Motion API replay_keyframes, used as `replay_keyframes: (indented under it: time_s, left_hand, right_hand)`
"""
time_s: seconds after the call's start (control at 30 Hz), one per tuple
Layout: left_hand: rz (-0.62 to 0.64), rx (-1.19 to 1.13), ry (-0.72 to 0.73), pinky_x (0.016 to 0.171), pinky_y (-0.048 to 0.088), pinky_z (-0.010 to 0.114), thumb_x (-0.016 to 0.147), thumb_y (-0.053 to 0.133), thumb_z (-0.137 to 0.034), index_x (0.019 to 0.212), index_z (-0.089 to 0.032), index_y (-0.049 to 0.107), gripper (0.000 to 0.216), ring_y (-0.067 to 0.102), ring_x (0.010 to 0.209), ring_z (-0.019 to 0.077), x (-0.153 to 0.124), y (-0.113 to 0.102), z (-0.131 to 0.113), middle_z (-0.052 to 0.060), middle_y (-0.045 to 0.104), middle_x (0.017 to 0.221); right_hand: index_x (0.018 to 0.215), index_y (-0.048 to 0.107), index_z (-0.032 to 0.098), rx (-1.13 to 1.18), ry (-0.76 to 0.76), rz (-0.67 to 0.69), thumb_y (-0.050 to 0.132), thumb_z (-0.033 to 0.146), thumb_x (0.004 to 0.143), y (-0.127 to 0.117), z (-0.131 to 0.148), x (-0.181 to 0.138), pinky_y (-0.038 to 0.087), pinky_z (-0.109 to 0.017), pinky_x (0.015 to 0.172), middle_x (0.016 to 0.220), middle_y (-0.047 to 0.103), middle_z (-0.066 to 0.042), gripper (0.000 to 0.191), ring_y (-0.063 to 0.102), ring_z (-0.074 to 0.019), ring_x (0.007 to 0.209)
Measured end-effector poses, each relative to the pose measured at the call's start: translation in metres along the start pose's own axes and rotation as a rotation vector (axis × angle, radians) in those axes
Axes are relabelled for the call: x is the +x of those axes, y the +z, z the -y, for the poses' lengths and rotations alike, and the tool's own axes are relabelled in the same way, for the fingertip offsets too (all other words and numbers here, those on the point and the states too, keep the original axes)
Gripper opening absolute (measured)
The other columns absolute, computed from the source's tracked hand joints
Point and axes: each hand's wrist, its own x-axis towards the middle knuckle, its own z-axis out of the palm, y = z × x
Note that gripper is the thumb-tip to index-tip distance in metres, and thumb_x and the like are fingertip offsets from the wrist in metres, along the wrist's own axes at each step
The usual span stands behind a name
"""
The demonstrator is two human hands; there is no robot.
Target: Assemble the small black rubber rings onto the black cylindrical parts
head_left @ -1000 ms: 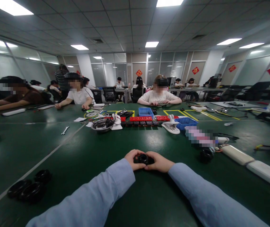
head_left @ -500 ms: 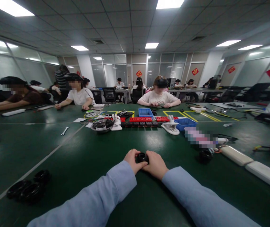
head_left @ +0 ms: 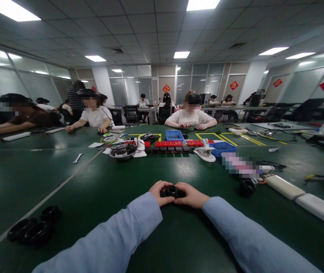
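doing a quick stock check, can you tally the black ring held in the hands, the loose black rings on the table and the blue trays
Black ring between left hand and right hand: 1
Loose black rings, three at left and one at right: 4
Blue trays: 2
Total: 7

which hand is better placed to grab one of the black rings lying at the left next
Left hand, probably: it is nearer the black rings; the right hand is farther across. Both hold the black part, so the left would likely need freeing first.
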Motion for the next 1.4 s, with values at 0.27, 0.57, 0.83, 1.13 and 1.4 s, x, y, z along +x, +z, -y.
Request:
replay_keyframes:
  time_s: [0.27, 0.57, 0.83, 1.13, 1.4]
  left_hand:
    - [0.003, 0.005, -0.017, 0.065, 0.040, 0.027, 0.055, 0.068, -0.029, 0.098, -0.017, 0.054, 0.047, 0.046, 0.070, 0.0138, -0.001, 0.000, -0.002, 0.002, 0.049, 0.080]
    - [-0.006, 0.014, -0.022, 0.066, 0.040, 0.027, 0.054, 0.069, -0.028, 0.096, -0.018, 0.054, 0.046, 0.047, 0.070, 0.0138, -0.001, 0.000, -0.003, 0.001, 0.050, 0.080]
    - [-0.219, 0.053, -0.151, 0.068, 0.041, 0.028, 0.051, 0.071, -0.025, 0.082, -0.017, 0.054, 0.037, 0.049, 0.075, 0.0152, -0.003, 0.009, -0.021, 0.001, 0.050, 0.080]
    - [-0.112, -0.037, -0.058, 0.070, 0.042, 0.028, 0.054, 0.069, -0.023, 0.088, -0.017, 0.054, 0.038, 0.050, 0.077, 0.0151, 0.001, 0.003, -0.005, 0.002, 0.052, 0.084]
    - [-0.027, 0.003, -0.010, 0.069, 0.041, 0.028, 0.055, 0.068, -0.026, 0.094, -0.018, 0.054, 0.042, 0.050, 0.079, 0.0167, -0.001, -0.001, -0.006, 0.003, 0.053, 0.087]
  right_hand:
    - [0.090, 0.057, 0.015, -0.008, -0.008, -0.008, 0.061, 0.031, 0.064, 0.000, 0.003, 0.000, 0.038, -0.026, 0.066, 0.082, 0.054, -0.003, 0.031, 0.049, -0.0160, 0.075]
    - [0.083, 0.057, 0.014, 0.046, 0.070, -0.020, 0.064, 0.030, 0.061, 0.002, 0.002, 0.001, 0.037, -0.024, 0.060, 0.075, 0.053, -0.001, 0.028, 0.048, -0.0138, 0.070]
    - [0.069, 0.047, 0.016, -0.145, 0.238, -0.195, 0.064, 0.035, 0.057, 0.018, 0.005, 0.004, 0.028, -0.021, 0.051, 0.066, 0.049, 0.001, 0.028, 0.043, -0.0114, 0.061]
    - [0.085, 0.051, 0.016, -0.340, 0.196, -0.235, 0.061, 0.045, 0.060, 0.018, 0.019, 0.000, 0.033, -0.026, 0.062, 0.081, 0.053, -0.005, 0.039, 0.048, -0.0174, 0.074]
    - [0.092, 0.056, 0.019, -0.201, 0.027, -0.062, 0.062, 0.041, 0.061, 0.004, 0.007, -0.003, 0.036, -0.027, 0.067, 0.086, 0.053, -0.004, 0.038, 0.048, -0.0176, 0.079]
